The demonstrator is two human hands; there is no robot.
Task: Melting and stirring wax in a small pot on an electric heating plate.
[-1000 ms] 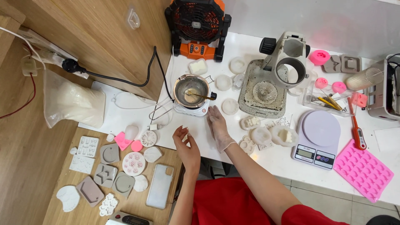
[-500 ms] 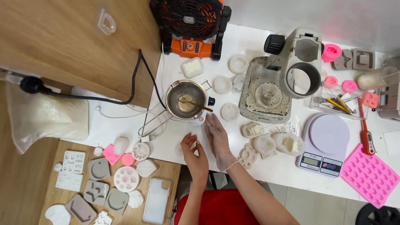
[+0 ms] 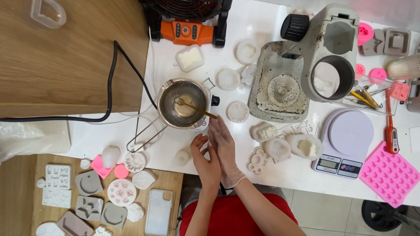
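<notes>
My right hand (image 3: 223,146) lies flat on the white table (image 3: 280,175), in a thin clear glove, fingers pointing up at the metal melting pot (image 3: 173,102). Its fingertips are just below the end of the gold spoon (image 3: 197,109) that rests in the pot. My left hand (image 3: 204,161) presses against the right hand's side, fingers curled loosely, holding nothing that I can make out. A small white cast piece (image 3: 181,156) stands just left of my left hand.
White moulds (image 3: 280,146) lie right of my hands, beside a digital scale (image 3: 345,140), a red thermometer (image 3: 390,131) and a pink silicone mould (image 3: 387,172). Farther back stand a grey stand (image 3: 306,65) and an orange fan (image 3: 188,24). A phone (image 3: 157,212) lies on the low wooden table (image 3: 173,181).
My two hands, apart a second ago, have come together below the pot. The view has moved closer to the table.
</notes>
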